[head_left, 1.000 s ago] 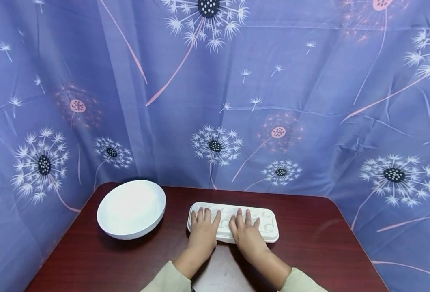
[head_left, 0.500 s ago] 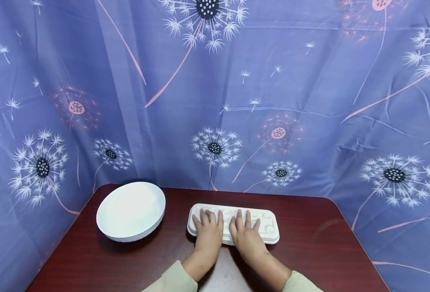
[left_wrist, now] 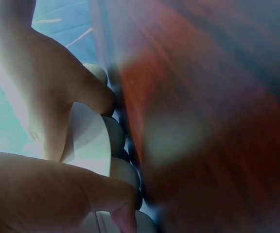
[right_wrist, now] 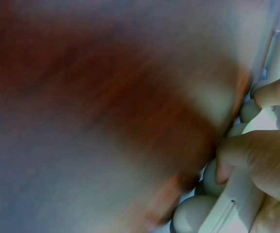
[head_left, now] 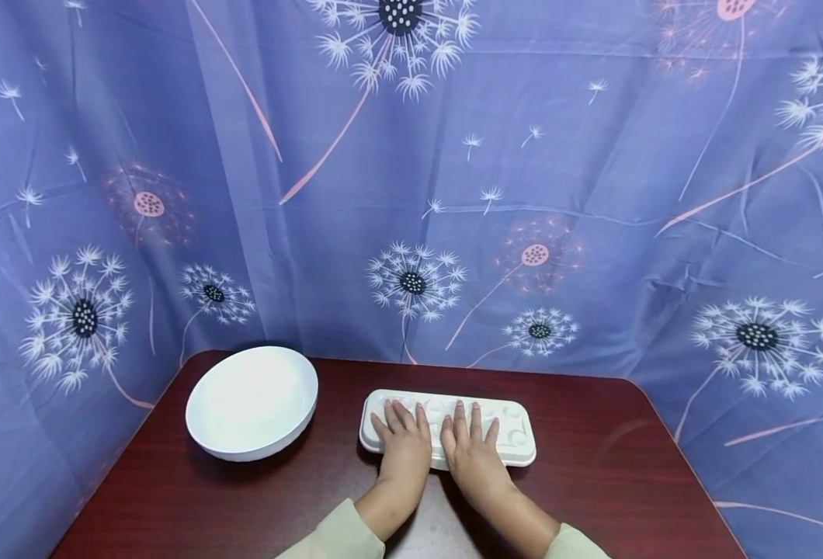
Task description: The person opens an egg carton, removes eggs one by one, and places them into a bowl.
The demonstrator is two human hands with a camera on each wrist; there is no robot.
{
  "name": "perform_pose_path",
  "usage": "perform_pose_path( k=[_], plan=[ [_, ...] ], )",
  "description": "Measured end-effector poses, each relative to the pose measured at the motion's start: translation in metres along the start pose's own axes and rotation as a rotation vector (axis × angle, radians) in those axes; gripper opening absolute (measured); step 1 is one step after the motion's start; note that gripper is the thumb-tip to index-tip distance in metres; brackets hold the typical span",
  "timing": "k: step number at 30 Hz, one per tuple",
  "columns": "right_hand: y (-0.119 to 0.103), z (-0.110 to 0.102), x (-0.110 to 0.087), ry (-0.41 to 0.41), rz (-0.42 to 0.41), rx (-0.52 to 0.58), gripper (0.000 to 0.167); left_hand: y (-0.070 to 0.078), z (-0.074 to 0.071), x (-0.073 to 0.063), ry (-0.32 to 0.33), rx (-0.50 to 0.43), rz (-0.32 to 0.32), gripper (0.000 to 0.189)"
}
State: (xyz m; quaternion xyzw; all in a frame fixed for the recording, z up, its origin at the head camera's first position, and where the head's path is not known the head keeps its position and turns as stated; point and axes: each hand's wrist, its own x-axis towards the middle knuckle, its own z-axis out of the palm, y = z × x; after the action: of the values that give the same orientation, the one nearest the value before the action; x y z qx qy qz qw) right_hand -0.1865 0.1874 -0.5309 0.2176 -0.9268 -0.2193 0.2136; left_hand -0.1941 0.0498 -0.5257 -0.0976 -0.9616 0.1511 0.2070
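Note:
A long white egg carton (head_left: 516, 439) lies on the table, its lid marked with round shapes. On the left part of its lid my left hand (head_left: 406, 458) rests with fingers spread and mostly straight. Beside it my right hand (head_left: 477, 463) lies on the lid, fingers spread toward the far edge. Rounded grey-white cups (left_wrist: 125, 172) run along the carton's side in the left wrist view. In the right wrist view, a thumb (right_wrist: 232, 155) reaches down past the lid's rim against a rounded cup (right_wrist: 193, 213). The hands cover the middle of the lid.
A wide white bowl (head_left: 252, 404) stands left of the carton on the dark red wooden table (head_left: 593, 481). A blue curtain (head_left: 328, 272) with dandelion prints hangs right behind the table's far edge and around both sides.
My left hand has shifted right, closer to the right hand, and its fingers now lie flatter on the lid. The right hand, carton and bowl stay almost where they were.

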Motion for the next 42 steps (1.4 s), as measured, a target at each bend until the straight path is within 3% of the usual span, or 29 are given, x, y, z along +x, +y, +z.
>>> perform_pose_path(
  k=[16,24,30,42],
  plan=[
    [-0.003,0.004,-0.002,0.115,0.031,0.034,0.041,0.002,-0.004,-0.002,-0.018,0.004,-0.008,0.045],
    [-0.005,0.007,-0.005,0.126,0.019,0.047,0.044,0.003,-0.007,-0.005,-0.037,0.011,-0.012,0.045],
    [-0.005,0.006,-0.006,0.091,0.012,0.06,0.046,0.003,-0.006,-0.005,-0.03,0.01,-0.007,0.044],
    [-0.003,0.0,-0.006,-0.014,-0.001,0.089,0.05,-0.002,-0.014,-0.006,-0.106,0.006,0.041,0.05]
  ],
)
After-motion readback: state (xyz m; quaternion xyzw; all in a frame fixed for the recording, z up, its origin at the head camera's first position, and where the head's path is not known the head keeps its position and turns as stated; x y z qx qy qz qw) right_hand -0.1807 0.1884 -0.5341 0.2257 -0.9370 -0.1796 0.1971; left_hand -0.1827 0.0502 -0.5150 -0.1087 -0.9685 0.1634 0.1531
